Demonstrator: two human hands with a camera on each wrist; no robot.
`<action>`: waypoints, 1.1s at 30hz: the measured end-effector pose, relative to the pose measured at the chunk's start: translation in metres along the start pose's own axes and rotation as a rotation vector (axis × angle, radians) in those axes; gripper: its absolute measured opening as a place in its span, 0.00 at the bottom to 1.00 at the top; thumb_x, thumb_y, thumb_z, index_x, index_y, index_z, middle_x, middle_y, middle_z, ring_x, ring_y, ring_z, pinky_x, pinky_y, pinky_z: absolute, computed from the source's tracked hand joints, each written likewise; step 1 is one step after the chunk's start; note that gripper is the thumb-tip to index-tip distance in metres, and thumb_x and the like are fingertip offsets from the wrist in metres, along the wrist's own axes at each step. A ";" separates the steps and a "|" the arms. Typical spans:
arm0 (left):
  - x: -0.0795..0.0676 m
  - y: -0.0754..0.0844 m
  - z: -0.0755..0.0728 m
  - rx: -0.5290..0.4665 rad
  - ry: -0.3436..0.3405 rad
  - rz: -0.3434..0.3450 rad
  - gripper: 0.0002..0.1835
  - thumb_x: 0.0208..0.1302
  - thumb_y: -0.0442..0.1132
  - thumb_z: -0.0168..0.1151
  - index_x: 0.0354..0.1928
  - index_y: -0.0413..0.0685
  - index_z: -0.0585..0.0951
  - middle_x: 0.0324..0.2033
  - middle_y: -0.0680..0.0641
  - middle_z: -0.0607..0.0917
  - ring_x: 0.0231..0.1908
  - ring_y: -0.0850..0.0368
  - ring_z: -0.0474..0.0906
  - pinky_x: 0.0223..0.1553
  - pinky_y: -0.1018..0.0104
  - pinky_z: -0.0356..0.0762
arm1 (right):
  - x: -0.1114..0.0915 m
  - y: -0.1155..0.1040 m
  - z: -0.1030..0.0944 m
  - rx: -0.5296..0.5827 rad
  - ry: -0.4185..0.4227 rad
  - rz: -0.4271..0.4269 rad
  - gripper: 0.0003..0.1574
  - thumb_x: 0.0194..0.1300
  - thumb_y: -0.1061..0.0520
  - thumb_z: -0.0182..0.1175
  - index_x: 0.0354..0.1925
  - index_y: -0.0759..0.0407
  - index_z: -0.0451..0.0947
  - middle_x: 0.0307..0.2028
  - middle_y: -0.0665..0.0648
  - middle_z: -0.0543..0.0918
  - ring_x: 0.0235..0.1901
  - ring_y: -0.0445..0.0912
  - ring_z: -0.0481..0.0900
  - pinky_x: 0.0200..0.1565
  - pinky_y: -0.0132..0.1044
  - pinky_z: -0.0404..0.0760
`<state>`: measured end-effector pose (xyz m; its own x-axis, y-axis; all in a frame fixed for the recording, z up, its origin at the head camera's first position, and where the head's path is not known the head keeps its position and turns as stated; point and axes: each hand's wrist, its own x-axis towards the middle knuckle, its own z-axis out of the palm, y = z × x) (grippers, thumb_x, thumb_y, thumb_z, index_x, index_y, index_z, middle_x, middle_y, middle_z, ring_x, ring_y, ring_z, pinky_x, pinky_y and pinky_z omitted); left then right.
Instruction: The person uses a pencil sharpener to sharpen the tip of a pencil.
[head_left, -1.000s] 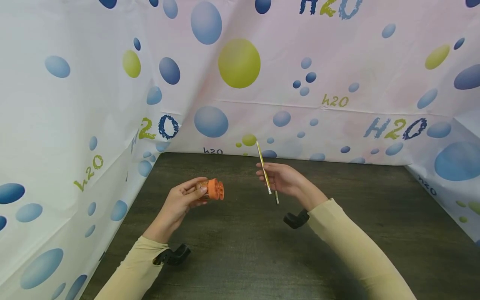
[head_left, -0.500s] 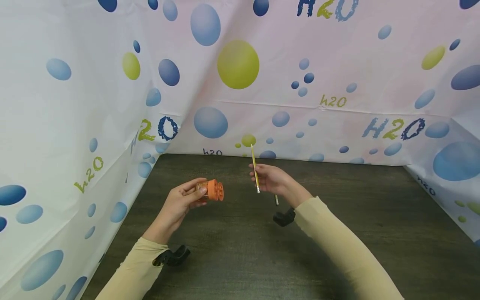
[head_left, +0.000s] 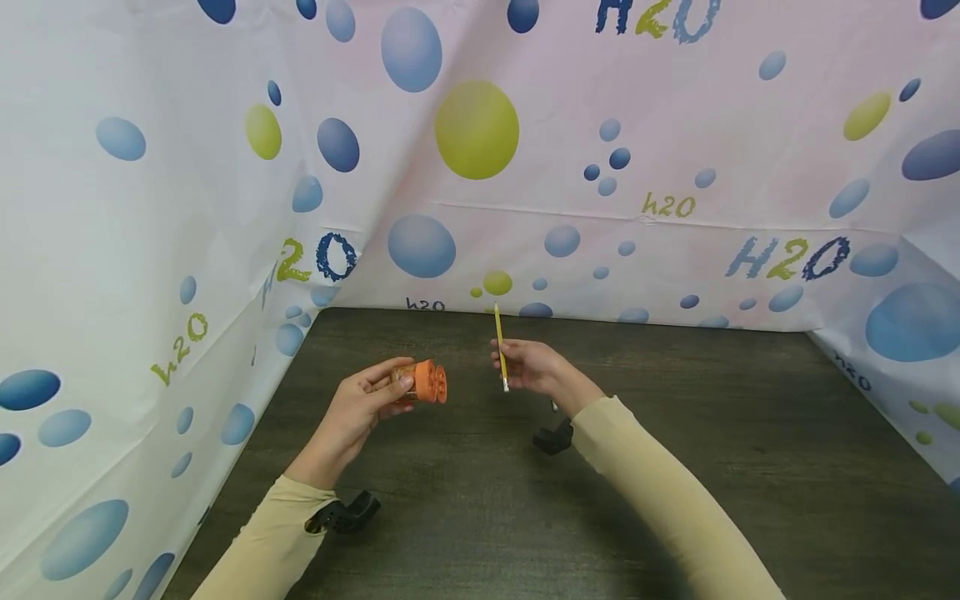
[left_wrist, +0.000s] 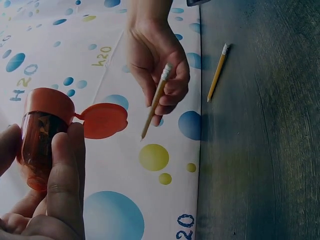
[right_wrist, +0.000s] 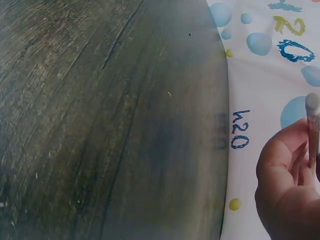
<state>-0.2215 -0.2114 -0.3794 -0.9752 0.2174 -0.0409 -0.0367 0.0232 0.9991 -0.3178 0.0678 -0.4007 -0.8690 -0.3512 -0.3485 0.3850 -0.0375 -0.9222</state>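
Observation:
My left hand (head_left: 358,408) holds a small orange pencil sharpener (head_left: 429,381) with a see-through body. In the left wrist view, the sharpener's round hinged lid (left_wrist: 105,121) hangs open beside its cap. Across a gap to the right, my right hand (head_left: 534,367) pinches a yellow pencil (head_left: 501,348) with a white eraser end. The pencil stands nearly upright in the head view, tip up and eraser down. A second pencil (left_wrist: 218,72) lies on the table; the right arm covers most of it in the head view. The right wrist view catches part of the right hand (right_wrist: 285,185).
The dark wooden table (head_left: 465,508) spreads under both arms. A white sheet with blue and green dots (head_left: 637,100) rises behind and along the sides. Black wrist mounts (head_left: 345,511) sit under the forearms.
My right hand has moved left and a little down with the pencil, closer to the sharpener, and the pencil has turned more upright. The left hand stays in place.

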 end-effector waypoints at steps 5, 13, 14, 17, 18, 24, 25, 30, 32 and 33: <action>0.000 -0.001 0.000 -0.008 -0.003 0.000 0.30 0.75 0.37 0.60 0.74 0.34 0.66 0.50 0.54 0.87 0.42 0.70 0.86 0.47 0.72 0.87 | 0.007 0.006 0.002 0.014 0.009 0.010 0.31 0.85 0.57 0.39 0.79 0.64 0.54 0.35 0.43 0.77 0.35 0.36 0.75 0.36 0.30 0.75; -0.001 -0.001 0.000 -0.011 -0.008 0.007 0.31 0.75 0.37 0.60 0.75 0.32 0.65 0.51 0.53 0.87 0.41 0.70 0.86 0.45 0.74 0.87 | 0.017 0.018 0.004 0.013 0.069 0.063 0.29 0.84 0.58 0.41 0.77 0.64 0.59 0.32 0.45 0.75 0.35 0.38 0.74 0.34 0.30 0.77; -0.001 -0.001 0.000 -0.010 -0.009 0.008 0.31 0.75 0.37 0.60 0.75 0.32 0.65 0.51 0.52 0.87 0.41 0.70 0.86 0.45 0.74 0.87 | 0.019 0.020 0.004 0.015 0.084 0.072 0.29 0.84 0.58 0.41 0.77 0.64 0.59 0.32 0.45 0.75 0.35 0.38 0.74 0.35 0.30 0.77; -0.001 -0.001 0.000 -0.006 -0.009 0.010 0.31 0.75 0.37 0.60 0.74 0.32 0.65 0.52 0.51 0.87 0.42 0.70 0.86 0.45 0.74 0.87 | 0.023 0.025 0.004 0.014 0.131 0.093 0.28 0.83 0.60 0.44 0.75 0.65 0.64 0.32 0.45 0.76 0.34 0.38 0.75 0.37 0.32 0.77; -0.001 -0.001 0.000 -0.007 -0.009 0.011 0.31 0.75 0.37 0.59 0.74 0.32 0.65 0.52 0.51 0.87 0.42 0.70 0.86 0.45 0.74 0.87 | 0.025 0.027 0.005 0.010 0.146 0.099 0.27 0.82 0.60 0.45 0.74 0.65 0.65 0.32 0.46 0.77 0.34 0.38 0.75 0.37 0.32 0.77; -0.001 0.001 0.001 -0.003 -0.002 0.005 0.30 0.75 0.37 0.60 0.74 0.34 0.66 0.53 0.50 0.87 0.42 0.70 0.86 0.47 0.72 0.87 | 0.026 0.031 0.010 -0.038 0.215 0.114 0.27 0.81 0.61 0.48 0.73 0.66 0.66 0.35 0.49 0.79 0.36 0.40 0.77 0.40 0.34 0.80; -0.001 0.001 0.001 -0.002 -0.002 0.004 0.31 0.75 0.37 0.60 0.74 0.34 0.66 0.53 0.50 0.87 0.42 0.70 0.86 0.47 0.71 0.87 | 0.026 0.031 0.010 -0.045 0.220 0.112 0.27 0.81 0.61 0.49 0.73 0.66 0.65 0.35 0.50 0.79 0.36 0.40 0.78 0.40 0.35 0.81; -0.001 0.002 0.001 -0.005 0.003 -0.003 0.31 0.75 0.37 0.60 0.74 0.34 0.66 0.53 0.51 0.87 0.41 0.70 0.86 0.46 0.72 0.87 | 0.025 0.032 0.013 -0.096 0.259 0.101 0.28 0.79 0.64 0.50 0.73 0.69 0.65 0.40 0.55 0.81 0.38 0.44 0.80 0.53 0.44 0.87; -0.001 0.001 0.001 -0.007 0.003 -0.006 0.31 0.75 0.37 0.60 0.74 0.34 0.66 0.52 0.52 0.87 0.41 0.70 0.86 0.46 0.72 0.87 | 0.027 0.033 0.014 -0.139 0.285 0.096 0.28 0.78 0.65 0.51 0.72 0.70 0.66 0.45 0.59 0.82 0.41 0.47 0.82 0.59 0.49 0.86; -0.001 0.001 0.001 -0.006 0.002 -0.005 0.31 0.75 0.37 0.60 0.75 0.34 0.66 0.52 0.52 0.87 0.41 0.70 0.86 0.47 0.72 0.87 | 0.030 0.034 0.013 -0.158 0.295 0.093 0.28 0.78 0.65 0.52 0.72 0.70 0.67 0.48 0.62 0.82 0.43 0.49 0.83 0.61 0.51 0.85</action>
<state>-0.2200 -0.2107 -0.3784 -0.9754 0.2153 -0.0463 -0.0432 0.0189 0.9989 -0.3271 0.0439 -0.4402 -0.8939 -0.0601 -0.4441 0.4335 0.1353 -0.8909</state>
